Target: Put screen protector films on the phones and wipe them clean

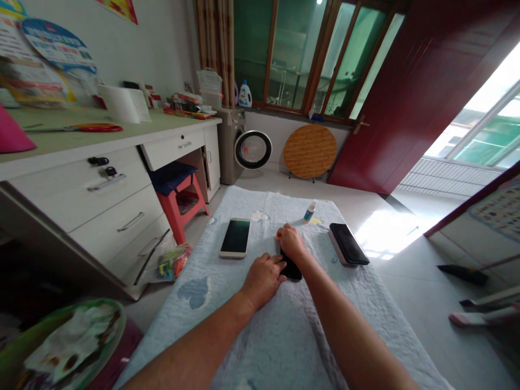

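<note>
A black smartphone (pixel 291 269) lies flat on the cloth-covered table between my two hands. My left hand (pixel 265 277) grips its near left side, with the fingers over the edge. Over the far end of the phone, my right hand (pixel 291 241) is closed with its fingers pressed together. Something small and orange-tan may show at those fingertips, too little to name. A white-framed smartphone (pixel 235 238) rests to the left, its dark screen up. On the right sits a dark phone on a pinkish case or second phone (pixel 348 244). Behind my right hand stands a small spray bottle (pixel 309 212).
A pale blue quilted cloth (pixel 260 336) covers the table. At left are a white desk (pixel 122 211), a red stool (pixel 182 200) and a full waste bin (pixel 77 346). Farther back are a washing machine with its door open (pixel 254 149) and a round wooden tabletop (pixel 310 151).
</note>
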Action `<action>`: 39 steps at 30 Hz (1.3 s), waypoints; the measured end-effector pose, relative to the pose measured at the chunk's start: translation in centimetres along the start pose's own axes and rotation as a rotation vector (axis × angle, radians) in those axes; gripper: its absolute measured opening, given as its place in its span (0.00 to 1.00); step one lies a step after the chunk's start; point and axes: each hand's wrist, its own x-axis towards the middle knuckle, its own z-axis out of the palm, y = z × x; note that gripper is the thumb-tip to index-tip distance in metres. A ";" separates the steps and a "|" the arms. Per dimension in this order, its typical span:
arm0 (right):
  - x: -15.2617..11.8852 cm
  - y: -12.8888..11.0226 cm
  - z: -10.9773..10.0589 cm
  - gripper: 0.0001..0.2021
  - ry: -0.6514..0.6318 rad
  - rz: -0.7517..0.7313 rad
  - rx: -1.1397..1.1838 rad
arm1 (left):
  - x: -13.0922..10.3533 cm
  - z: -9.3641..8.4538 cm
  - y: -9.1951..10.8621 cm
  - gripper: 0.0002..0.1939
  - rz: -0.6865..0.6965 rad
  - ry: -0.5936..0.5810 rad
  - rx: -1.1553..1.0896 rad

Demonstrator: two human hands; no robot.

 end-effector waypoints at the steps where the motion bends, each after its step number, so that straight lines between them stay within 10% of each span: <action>1: 0.0 0.0 0.0 0.13 -0.007 -0.018 0.009 | 0.0 0.0 0.0 0.17 -0.001 0.006 0.000; 14: -0.8 4.2 -1.3 0.12 0.014 0.172 -0.002 | 0.0 0.4 0.0 0.15 -0.011 0.048 -0.025; 30: 0.0 0.1 -0.2 0.12 0.007 -0.037 0.032 | 0.1 0.1 -0.1 0.18 -0.009 0.025 -0.026; 39: -1.1 4.3 -0.8 0.11 0.045 0.138 0.025 | -0.1 0.3 -0.1 0.18 -0.005 0.052 -0.036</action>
